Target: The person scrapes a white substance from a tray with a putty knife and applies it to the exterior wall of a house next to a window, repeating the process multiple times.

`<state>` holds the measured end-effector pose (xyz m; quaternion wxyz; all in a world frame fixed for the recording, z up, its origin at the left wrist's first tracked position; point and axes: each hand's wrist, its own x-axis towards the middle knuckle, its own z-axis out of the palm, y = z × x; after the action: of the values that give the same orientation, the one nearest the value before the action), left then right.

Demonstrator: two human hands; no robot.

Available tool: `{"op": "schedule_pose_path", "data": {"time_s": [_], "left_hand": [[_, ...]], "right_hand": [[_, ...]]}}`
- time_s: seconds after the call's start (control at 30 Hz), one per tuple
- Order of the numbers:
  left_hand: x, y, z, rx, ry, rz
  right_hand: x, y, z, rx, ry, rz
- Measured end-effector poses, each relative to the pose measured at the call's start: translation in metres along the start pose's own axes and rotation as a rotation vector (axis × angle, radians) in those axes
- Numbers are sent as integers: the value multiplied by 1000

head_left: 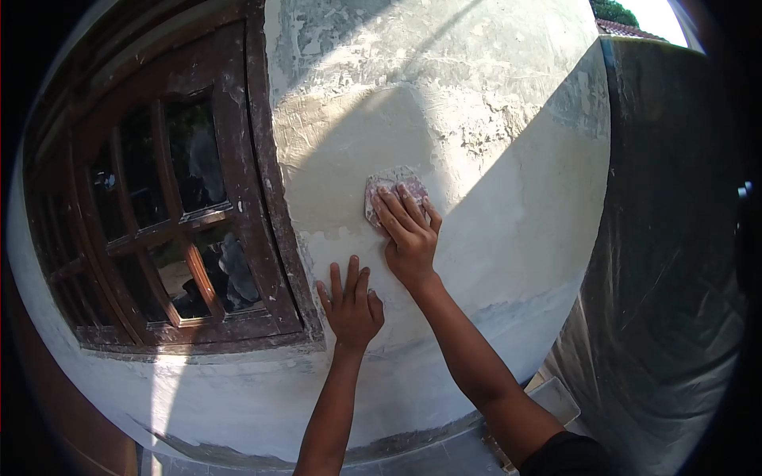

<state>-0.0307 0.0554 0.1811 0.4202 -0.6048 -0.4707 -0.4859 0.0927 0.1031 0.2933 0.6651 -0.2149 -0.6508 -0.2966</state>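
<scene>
My right hand (408, 238) presses a flat, pinkish angular pad (381, 181), smeared with white, against the plastered wall (492, 238). The fingers lie over its face, and I cannot make out whether it is a scraper, a sponge or folded sandpaper. Lower and to the left, my left hand (352, 305) rests on the same wall with its fingers spread and nothing in it. Around the pad the plaster is smooth and beige, while a rough, flaking patch (488, 131) shows at the upper right.
A brown wooden window frame (258, 151) with several glass panes borders the wall on the left. To the right hangs a dark plastic sheet (667, 238). A pale container (556, 399) stands low at the right, above grey floor tiles (444, 458). Sunlight and shadow cross the wall.
</scene>
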Motion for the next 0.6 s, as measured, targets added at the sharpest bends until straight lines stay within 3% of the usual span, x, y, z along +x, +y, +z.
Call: {"op": "schedule_pose_path", "data": {"time_s": [0.2, 0.27, 0.37, 0.47, 0.6], "left_hand": [[-6, 0, 5, -14, 19, 3], [-4, 1, 5, -1, 23, -5], [-3, 1, 3, 4, 7, 3], [-4, -1, 4, 21, 16, 15], [-4, 1, 3, 36, 4, -1]], "right_hand": [[-125, -17, -45, -8, -128, 105], [-110, -21, -58, 34, -99, 100], [-20, -15, -51, 36, 140, -10], [55, 4, -23, -22, 209, -61], [25, 14, 4, -27, 112, 23]]}}
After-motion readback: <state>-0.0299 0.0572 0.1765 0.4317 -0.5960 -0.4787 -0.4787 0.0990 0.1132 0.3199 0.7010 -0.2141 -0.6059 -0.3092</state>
